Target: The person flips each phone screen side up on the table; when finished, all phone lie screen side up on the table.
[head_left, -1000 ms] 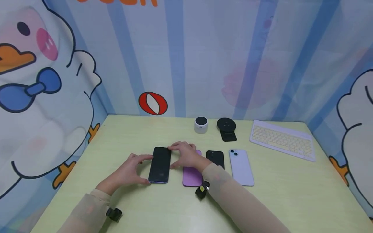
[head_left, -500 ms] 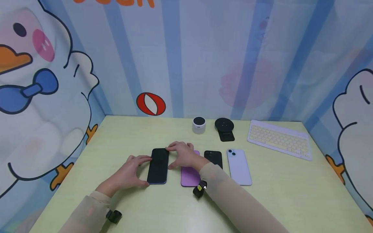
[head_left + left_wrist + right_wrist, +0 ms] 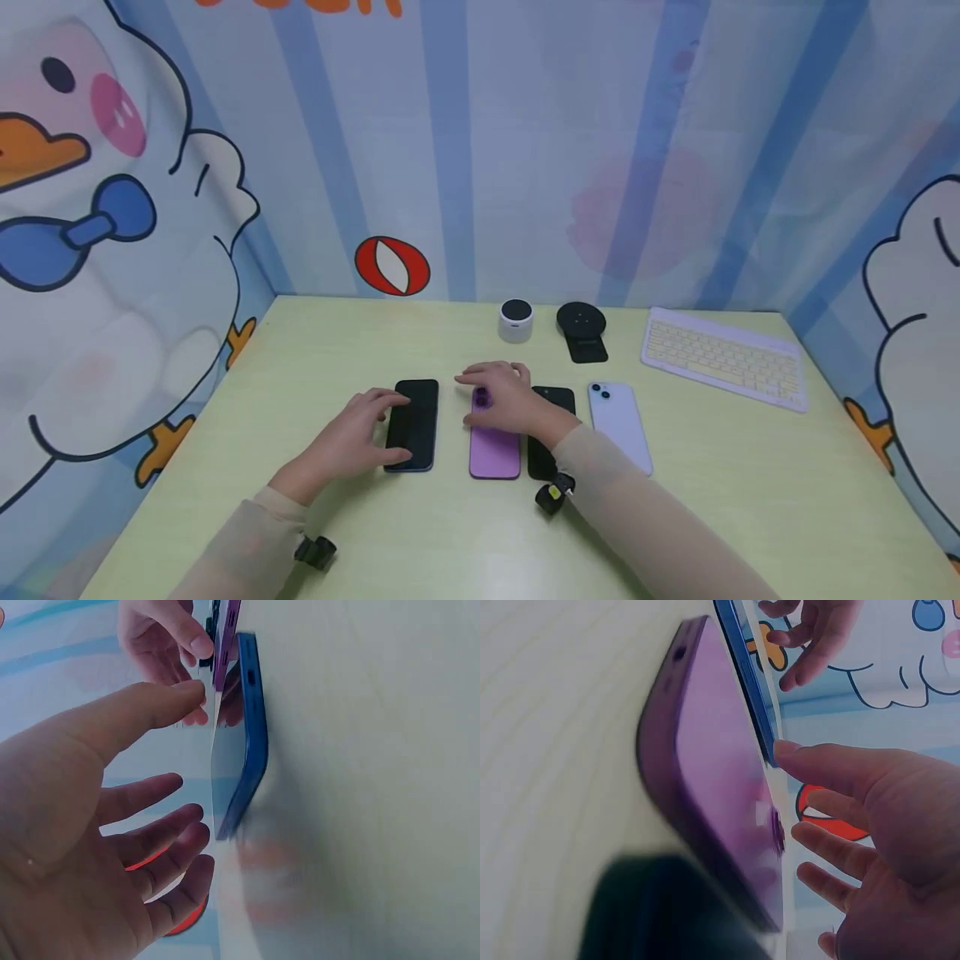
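Note:
A phone with a dark screen facing up and a blue edge (image 3: 420, 425) lies leftmost in a row of phones. My left hand (image 3: 360, 437) is over its left side with fingers spread; the left wrist view shows the palm and the blue edge (image 3: 256, 712), with a gap between fingers and phone. Over the top of the purple phone (image 3: 495, 457) hovers my right hand (image 3: 506, 400), fingers apart and holding nothing. That phone lies back up, its camera bump (image 3: 778, 831) visible in the right wrist view. My right wrist partly covers a black phone (image 3: 542, 458).
A lilac phone (image 3: 618, 421) lies right of the black one, partly behind my right sleeve (image 3: 637, 492). Farther back stand a small white speaker (image 3: 515, 325) and a black round-topped stand (image 3: 581, 321). A white keyboard (image 3: 723, 358) lies at the back right of the table (image 3: 420, 542).
My right hand has left the dark-screened phone's right edge and moved right, over the purple phone. My left hand has shifted right, from the phone's left edge to above its screen.

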`<state>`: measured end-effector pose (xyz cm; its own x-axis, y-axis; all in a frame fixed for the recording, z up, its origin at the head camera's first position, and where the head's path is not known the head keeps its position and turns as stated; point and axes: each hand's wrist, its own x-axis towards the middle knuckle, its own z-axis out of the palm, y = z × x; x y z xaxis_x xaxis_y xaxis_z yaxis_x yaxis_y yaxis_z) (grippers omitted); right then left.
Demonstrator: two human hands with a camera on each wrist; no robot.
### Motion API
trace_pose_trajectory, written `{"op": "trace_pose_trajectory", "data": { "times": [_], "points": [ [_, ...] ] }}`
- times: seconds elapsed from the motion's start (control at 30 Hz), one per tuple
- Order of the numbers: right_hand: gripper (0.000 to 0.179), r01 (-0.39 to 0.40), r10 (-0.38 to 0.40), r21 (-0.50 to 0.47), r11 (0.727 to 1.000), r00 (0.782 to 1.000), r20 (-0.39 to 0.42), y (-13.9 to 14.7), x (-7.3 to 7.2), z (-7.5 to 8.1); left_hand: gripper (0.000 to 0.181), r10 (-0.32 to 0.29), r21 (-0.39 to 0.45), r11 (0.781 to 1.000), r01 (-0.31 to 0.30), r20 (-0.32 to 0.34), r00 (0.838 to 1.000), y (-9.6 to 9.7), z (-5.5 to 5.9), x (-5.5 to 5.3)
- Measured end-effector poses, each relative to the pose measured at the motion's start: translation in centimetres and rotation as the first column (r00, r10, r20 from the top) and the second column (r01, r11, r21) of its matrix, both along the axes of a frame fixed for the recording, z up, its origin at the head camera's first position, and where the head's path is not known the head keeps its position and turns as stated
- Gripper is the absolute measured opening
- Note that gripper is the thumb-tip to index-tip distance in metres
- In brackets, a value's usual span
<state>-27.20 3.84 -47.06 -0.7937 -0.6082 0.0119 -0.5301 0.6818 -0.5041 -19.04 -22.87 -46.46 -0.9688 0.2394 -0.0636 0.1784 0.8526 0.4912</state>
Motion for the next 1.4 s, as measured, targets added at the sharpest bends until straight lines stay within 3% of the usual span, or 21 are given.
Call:
{"op": "trace_pose_trajectory", "data": {
  "times": [0.13, 0.3, 0.5, 0.87, 1.03, 1.4],
  "points": [
    [0.064, 0.013, -0.014, 0.032, 0.999, 1.000, 0.013, 1.9, 0.1, 0.4, 0.073, -0.038, -0.012, 0.999, 0.037, -0.014, 0.999, 1.7, 0.0, 0.0],
    [0.062, 0.017, -0.020, 0.072, 0.997, 0.999, 0.033, 3.9, 0.5, 1.0, 0.072, -0.130, -0.022, 0.991, 0.130, -0.041, 0.991, 3.5, -0.3, -0.2],
    [0.060, 0.025, -0.027, 0.101, 0.995, 0.999, 0.027, 6.0, 0.4, 0.9, 0.072, -0.193, -0.039, 0.981, 0.191, -0.047, 0.980, 5.6, -0.5, -0.7],
    [0.057, 0.031, -0.036, 0.114, 0.993, 0.998, 0.045, 6.6, 0.3, 0.5, 0.085, -0.238, -0.080, 0.969, 0.234, -0.052, 0.970, 7.8, -1.3, -0.9],
    [0.058, 0.057, -0.063, 0.126, 0.990, 0.997, 0.046, 6.3, 0.2, 0.2, 0.082, -0.243, -0.102, 0.967, 0.235, -0.075, 0.967, 8.1, -1.5, -0.9],
    [0.059, 0.100, -0.103, 0.038, 0.994, 0.992, 0.073, 6.2, 0.3, 0.1, 0.083, -0.230, -0.104, 0.969, 0.222, -0.074, 0.970, 8.2, -1.3, -1.1]
  ]
}}
